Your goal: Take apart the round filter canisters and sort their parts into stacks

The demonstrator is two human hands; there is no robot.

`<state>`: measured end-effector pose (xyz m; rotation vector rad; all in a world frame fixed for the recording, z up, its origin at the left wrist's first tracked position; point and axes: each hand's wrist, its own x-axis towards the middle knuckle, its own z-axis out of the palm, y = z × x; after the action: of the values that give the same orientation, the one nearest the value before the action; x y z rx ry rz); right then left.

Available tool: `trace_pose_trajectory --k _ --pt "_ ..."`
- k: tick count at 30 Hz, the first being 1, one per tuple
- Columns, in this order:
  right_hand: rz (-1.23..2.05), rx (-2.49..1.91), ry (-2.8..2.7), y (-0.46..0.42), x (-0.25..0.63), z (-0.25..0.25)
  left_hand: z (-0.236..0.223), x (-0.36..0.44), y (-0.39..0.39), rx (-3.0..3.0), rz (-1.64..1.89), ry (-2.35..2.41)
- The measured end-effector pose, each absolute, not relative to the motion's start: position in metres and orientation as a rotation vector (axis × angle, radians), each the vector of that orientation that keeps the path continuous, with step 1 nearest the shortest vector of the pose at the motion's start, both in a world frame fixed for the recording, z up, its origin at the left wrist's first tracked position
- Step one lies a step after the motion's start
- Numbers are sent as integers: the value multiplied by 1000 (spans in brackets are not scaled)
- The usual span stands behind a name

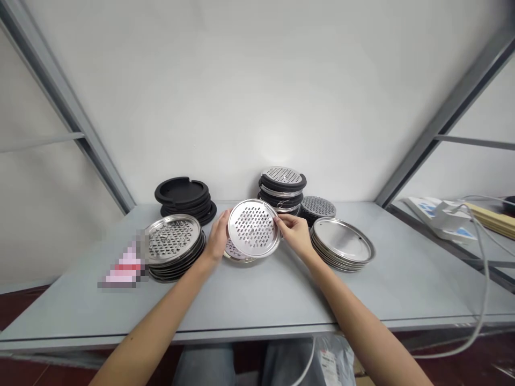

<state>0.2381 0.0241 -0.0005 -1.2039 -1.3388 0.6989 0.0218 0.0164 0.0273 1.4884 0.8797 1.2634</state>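
Observation:
Between both hands, a round shiny metal grater plate (254, 229), pierced with rows of holes, is tilted up toward me. My left hand (219, 234) grips its left rim, and my right hand (294, 232) pinches the upper right rim between thumb and fingers. Partly hidden below it, another pierced metal disc (236, 254) rests on the table. Left of my left hand stands a stack of similar grater plates (174, 241). To the right of my right hand is a stack of plain metal round trays (341, 240).
Black rimmed rings (183, 194) are piled at the back left of the grey table (257, 300). Behind my hands rises a stack of black rings and metal discs (282, 185), beside dark pierced discs (317, 207). A white cable (485, 289) hangs at the right.

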Motion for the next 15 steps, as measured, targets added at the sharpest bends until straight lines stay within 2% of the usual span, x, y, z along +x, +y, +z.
trace_pose_trajectory --k 3,6,10,15 --pt "817 -1225 -1277 28 238 -4 23 21 13 2021 1402 1222" --pt "927 -1197 -1256 29 234 -5 16 22 10 2395 1139 1395" --pt "1020 -1126 -1330 25 227 -4 7 25 9 2524 864 1445" --pt "1032 -1048 -1398 20 221 -4 8 24 8 2571 780 1465"
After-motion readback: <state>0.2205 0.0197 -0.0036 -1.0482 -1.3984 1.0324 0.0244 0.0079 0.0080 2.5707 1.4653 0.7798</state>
